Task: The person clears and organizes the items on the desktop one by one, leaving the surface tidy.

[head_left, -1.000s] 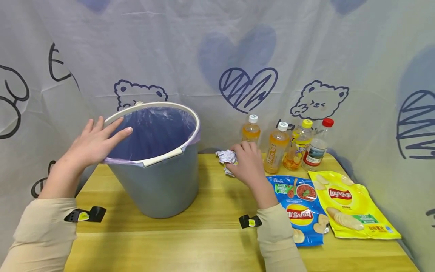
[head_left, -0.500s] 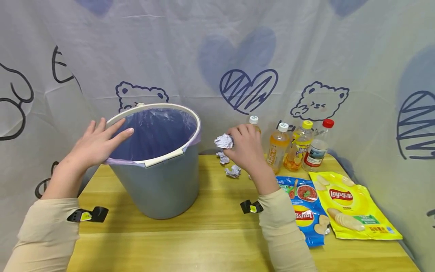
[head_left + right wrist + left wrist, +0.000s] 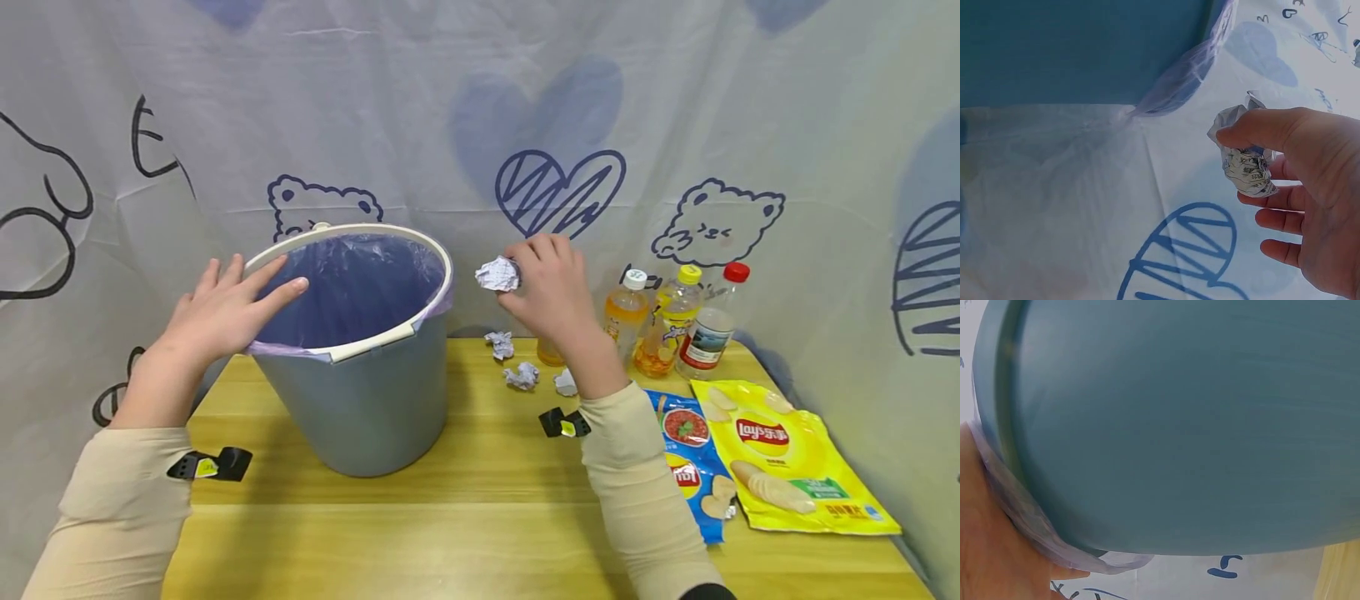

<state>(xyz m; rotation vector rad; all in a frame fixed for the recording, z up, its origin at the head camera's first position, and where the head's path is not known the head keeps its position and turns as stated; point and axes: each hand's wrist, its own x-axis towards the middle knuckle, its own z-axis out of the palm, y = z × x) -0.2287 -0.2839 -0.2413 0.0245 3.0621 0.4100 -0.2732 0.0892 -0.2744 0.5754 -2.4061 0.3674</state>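
Note:
A grey trash bin (image 3: 360,417) with a white rim and a thin purple liner bag (image 3: 345,283) stands left of centre on the wooden table. My left hand (image 3: 221,312) rests on the bin's left rim with its fingers spread, thumb over the opening. To the right of the bin, my right hand (image 3: 551,292) pinches a crumpled paper ball (image 3: 498,274) above the table, at about rim height. The right wrist view shows the thumb pressing the printed paper ball (image 3: 1246,156) against the fingers. Below it lie several more paper balls (image 3: 522,377).
Behind the right hand stand several drink bottles, among them an orange one (image 3: 626,312) and a red-capped one (image 3: 708,333). A blue chip bag (image 3: 686,425) and a yellow chip bag (image 3: 787,467) lie at the right. A patterned curtain (image 3: 450,108) hangs behind the table.
My right hand has picked up a paper ball from the table and raised it. The left hand keeps its place on the rim. The view has shifted slightly.

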